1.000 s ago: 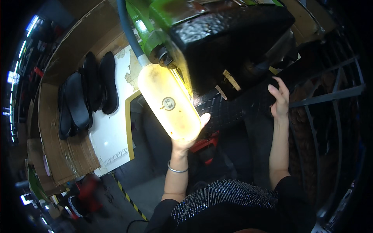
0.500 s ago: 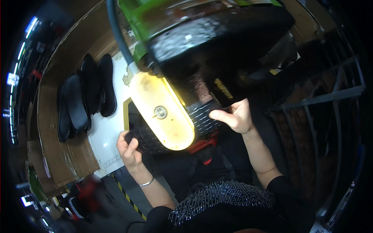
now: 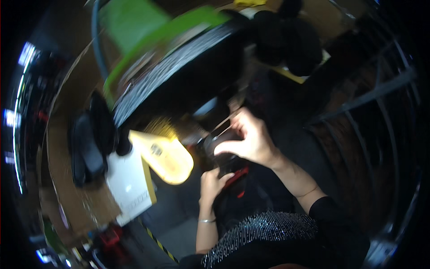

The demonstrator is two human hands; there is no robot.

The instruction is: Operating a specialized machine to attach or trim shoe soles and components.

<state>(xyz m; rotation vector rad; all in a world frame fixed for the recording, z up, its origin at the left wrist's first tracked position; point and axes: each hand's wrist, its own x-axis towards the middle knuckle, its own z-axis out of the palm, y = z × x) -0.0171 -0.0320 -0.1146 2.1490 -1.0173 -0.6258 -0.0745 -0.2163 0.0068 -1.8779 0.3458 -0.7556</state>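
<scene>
A dark, glossy piece (image 3: 220,144), blurred by motion, is between my hands below the machine's head. Its kind is hard to make out; earlier it showed a black woven surface. My right hand (image 3: 256,140) is around its upper right side, thumb stretched left across it and fingers bent near its top. Lower and to the left, my left hand (image 3: 209,186) holds its near end, with the thumb to the right and the other fingers partly hidden. Left of both hands glows a yellow lit lamp (image 3: 172,161). Above them looms the green-and-black machine (image 3: 179,62).
Several black shoe soles (image 3: 92,143) stand in a cardboard box (image 3: 58,170) at the left, beside a white board (image 3: 130,186) with a yellow edge. More dark shapes (image 3: 286,40) sit at the back right. Metal rack bars (image 3: 371,96) stand at the right.
My left hand has moved right and down, closer to my right hand. My right hand has shifted a little left. The piece is now turned more upright, and the whole view has swung.
</scene>
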